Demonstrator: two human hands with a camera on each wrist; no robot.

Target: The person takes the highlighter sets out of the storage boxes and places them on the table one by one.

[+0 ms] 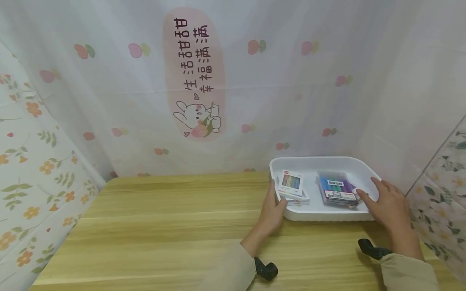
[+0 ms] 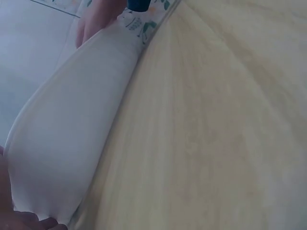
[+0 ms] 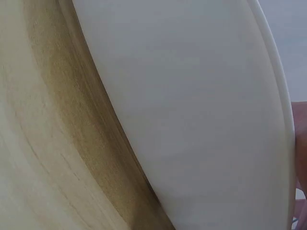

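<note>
A white plastic tray (image 1: 329, 216) sits at the back right of the wooden table. My left hand (image 1: 272, 211) grips its left end; the left wrist view shows those fingers (image 2: 31, 221) bent under the wall of the tray (image 2: 72, 120). At the other end my right hand (image 1: 392, 205) holds the right rim, thumb inside. Only a sliver of that hand (image 3: 301, 143) shows beside the tray wall (image 3: 192, 115) in the right wrist view. Inside lie white boxes (image 1: 291, 184) with coloured sticks pictured on top, and clear packs of coloured pens (image 1: 335, 186), partly beside the right thumb.
The wood-grain table (image 1: 156, 226) stretches away to the left of the tray. A white curtain (image 1: 255, 105) with fruit prints hangs close behind it. Flowered cloths (image 1: 32, 169) hang on the left and right sides, the right one near my right hand.
</note>
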